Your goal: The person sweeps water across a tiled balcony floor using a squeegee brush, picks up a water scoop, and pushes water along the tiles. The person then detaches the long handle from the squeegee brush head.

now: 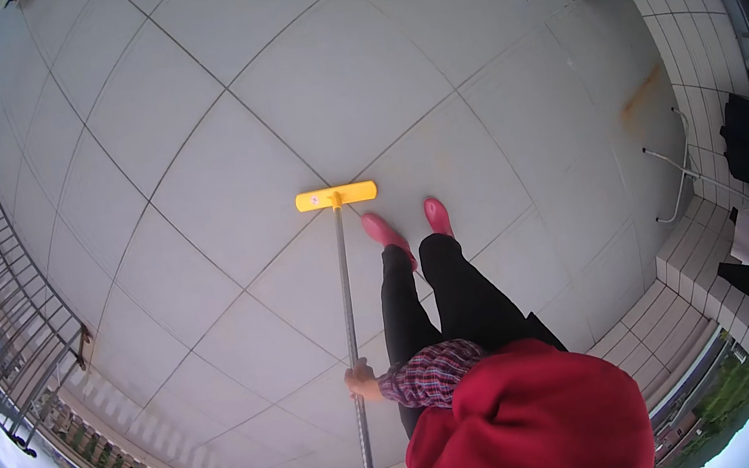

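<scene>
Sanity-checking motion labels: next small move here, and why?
Probably ease the yellow head forward, away from the nearer pink boot: it looks to rest on the tiles, just off that toe, and the visible hand already grips the pole.

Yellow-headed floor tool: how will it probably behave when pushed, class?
The pole looks straight and metallic, so probably stiff. The broad yellow head, with no wheels visible, would likely slide over the flat tiles rather than roll. Being so long and narrow, the pole might topple if the hand let go.
</scene>
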The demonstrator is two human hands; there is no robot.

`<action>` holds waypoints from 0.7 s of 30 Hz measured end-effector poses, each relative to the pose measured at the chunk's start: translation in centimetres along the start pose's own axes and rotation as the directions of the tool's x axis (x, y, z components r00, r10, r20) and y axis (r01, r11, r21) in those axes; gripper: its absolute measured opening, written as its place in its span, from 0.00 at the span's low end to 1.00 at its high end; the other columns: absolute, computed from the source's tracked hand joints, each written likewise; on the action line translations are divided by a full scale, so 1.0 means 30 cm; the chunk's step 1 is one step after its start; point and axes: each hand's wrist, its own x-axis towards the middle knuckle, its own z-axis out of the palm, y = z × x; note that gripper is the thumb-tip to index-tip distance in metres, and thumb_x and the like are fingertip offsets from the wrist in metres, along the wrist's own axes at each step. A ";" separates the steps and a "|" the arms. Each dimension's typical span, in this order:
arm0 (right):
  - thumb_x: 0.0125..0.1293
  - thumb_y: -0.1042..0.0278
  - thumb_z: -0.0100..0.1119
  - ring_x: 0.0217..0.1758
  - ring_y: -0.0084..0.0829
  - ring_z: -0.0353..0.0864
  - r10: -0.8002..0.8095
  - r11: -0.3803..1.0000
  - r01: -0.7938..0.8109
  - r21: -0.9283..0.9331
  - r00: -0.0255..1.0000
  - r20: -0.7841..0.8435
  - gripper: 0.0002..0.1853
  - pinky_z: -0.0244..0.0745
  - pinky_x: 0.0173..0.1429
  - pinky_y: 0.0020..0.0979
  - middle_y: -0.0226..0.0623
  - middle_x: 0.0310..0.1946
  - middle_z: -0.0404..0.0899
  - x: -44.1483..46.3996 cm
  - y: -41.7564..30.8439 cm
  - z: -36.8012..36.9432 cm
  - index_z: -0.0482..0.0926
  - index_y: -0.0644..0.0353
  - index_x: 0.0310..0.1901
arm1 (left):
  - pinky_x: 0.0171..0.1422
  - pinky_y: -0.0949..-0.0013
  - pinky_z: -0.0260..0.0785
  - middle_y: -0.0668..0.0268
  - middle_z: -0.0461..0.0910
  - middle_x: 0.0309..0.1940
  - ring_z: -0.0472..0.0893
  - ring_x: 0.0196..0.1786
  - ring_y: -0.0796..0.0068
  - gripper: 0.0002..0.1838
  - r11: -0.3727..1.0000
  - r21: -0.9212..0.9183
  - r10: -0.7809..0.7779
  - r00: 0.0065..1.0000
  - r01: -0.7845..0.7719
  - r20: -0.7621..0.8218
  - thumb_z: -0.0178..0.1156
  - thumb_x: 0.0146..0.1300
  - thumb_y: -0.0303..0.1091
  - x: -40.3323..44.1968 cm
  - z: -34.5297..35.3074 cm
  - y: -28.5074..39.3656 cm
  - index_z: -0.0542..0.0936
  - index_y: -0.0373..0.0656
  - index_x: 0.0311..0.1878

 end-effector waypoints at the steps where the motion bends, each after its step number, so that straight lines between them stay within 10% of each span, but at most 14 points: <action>1: 0.59 0.64 0.43 0.15 0.32 0.72 -0.070 0.997 0.070 0.018 0.998 -0.004 0.17 0.73 0.14 0.31 0.46 0.23 0.70 0.039 -0.025 -0.008 0.55 0.69 0.41 | 0.25 0.54 0.63 0.53 0.74 0.18 0.74 0.22 0.51 0.21 0.998 0.022 0.056 0.997 -0.055 -0.052 0.55 0.49 0.55 0.062 0.006 0.034 0.76 0.43 0.24; 8: 0.58 0.65 0.45 0.13 0.38 0.73 -0.421 0.836 0.540 0.095 0.743 -0.521 0.14 0.67 0.11 0.32 0.48 0.18 0.72 0.304 -0.627 -0.564 0.58 0.68 0.35 | 0.25 0.52 0.63 0.56 0.73 0.14 0.74 0.21 0.50 0.20 0.832 -0.180 0.507 0.851 -0.524 -0.134 0.56 0.48 0.52 0.451 0.094 0.746 0.72 0.42 0.18; 12: 0.57 0.66 0.46 0.12 0.35 0.73 -0.335 0.782 0.591 0.199 0.668 -0.664 0.16 0.68 0.11 0.31 0.50 0.20 0.73 0.378 -0.767 -0.890 0.61 0.74 0.35 | 0.26 0.52 0.63 0.53 0.74 0.17 0.74 0.25 0.48 0.21 0.640 -0.229 0.711 0.678 -0.734 -0.185 0.54 0.52 0.51 0.448 0.112 1.013 0.72 0.39 0.22; 21: 0.59 0.65 0.45 0.13 0.41 0.73 -0.119 0.772 0.372 0.516 0.881 -0.458 0.15 0.68 0.12 0.34 0.51 0.22 0.70 0.289 0.171 -0.400 0.57 0.70 0.37 | 0.29 0.53 0.65 0.57 0.74 0.14 0.75 0.22 0.52 0.19 0.840 0.075 0.529 0.842 -0.537 0.105 0.59 0.42 0.50 0.231 0.138 0.273 0.75 0.40 0.19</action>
